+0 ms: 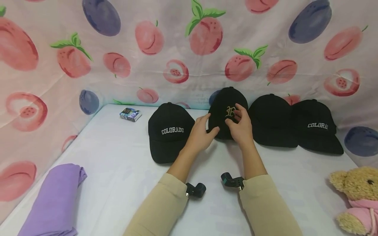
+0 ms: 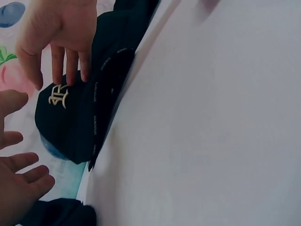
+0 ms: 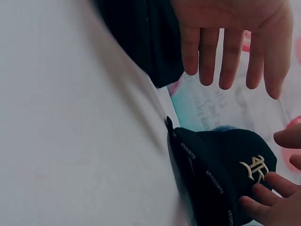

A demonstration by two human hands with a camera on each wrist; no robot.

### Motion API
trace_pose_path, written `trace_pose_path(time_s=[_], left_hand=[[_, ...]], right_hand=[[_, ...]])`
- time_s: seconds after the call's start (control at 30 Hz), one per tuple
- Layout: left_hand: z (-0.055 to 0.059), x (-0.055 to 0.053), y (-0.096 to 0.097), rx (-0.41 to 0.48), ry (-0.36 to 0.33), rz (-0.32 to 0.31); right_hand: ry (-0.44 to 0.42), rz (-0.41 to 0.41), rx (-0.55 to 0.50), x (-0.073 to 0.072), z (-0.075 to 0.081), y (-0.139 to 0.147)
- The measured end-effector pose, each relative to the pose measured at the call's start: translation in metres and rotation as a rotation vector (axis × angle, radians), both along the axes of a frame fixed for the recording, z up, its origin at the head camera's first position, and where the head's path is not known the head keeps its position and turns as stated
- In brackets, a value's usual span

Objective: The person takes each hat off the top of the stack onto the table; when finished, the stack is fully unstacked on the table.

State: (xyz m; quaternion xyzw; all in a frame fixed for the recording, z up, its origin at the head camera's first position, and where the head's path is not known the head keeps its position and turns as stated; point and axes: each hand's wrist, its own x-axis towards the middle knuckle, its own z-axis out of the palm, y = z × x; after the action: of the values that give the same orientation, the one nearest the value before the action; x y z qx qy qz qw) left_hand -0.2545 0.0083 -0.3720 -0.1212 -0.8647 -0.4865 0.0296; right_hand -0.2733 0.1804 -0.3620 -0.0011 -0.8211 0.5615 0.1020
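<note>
A black cap with a gold letter emblem (image 1: 225, 127) stands against the back curtain, its open underside and lettered inner band (image 3: 214, 181) showing in the right wrist view. My left hand (image 1: 201, 132) is at its left side, fingers spread and thumb apart. In front of the emblem is my right hand (image 1: 241, 126), its fingers loosely bent. Whether any fingertip touches the cap I cannot tell; nothing is gripped. To the left sits a black COLORADO cap (image 1: 168, 121), close behind my left wrist. A plain black cap (image 1: 270, 121) and another black COLORADO-style cap (image 1: 316, 134) overlap on the right.
A small patterned box (image 1: 130, 114) lies at the back left of the white surface (image 1: 118, 183). Folded purple cloth (image 1: 54, 200) occupies the front left. A teddy bear (image 1: 360, 196) in pink is at the right edge. The fruit-print curtain (image 1: 183, 39) encloses the back and sides.
</note>
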Motion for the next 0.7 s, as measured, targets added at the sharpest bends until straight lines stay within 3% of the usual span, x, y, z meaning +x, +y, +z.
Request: trace_pose_path(time_s=[0.27,0.7], left_hand=[[0.004,0.009,-0.016,0.023,-0.009,-0.013],[0.017,0.020,-0.039,0.044,0.054,-0.010]], right_hand=[[0.019,0.012,0.032,0.002,0.000,-0.010],[0.039,0.067,0.039,0.003,-0.001,-0.024]])
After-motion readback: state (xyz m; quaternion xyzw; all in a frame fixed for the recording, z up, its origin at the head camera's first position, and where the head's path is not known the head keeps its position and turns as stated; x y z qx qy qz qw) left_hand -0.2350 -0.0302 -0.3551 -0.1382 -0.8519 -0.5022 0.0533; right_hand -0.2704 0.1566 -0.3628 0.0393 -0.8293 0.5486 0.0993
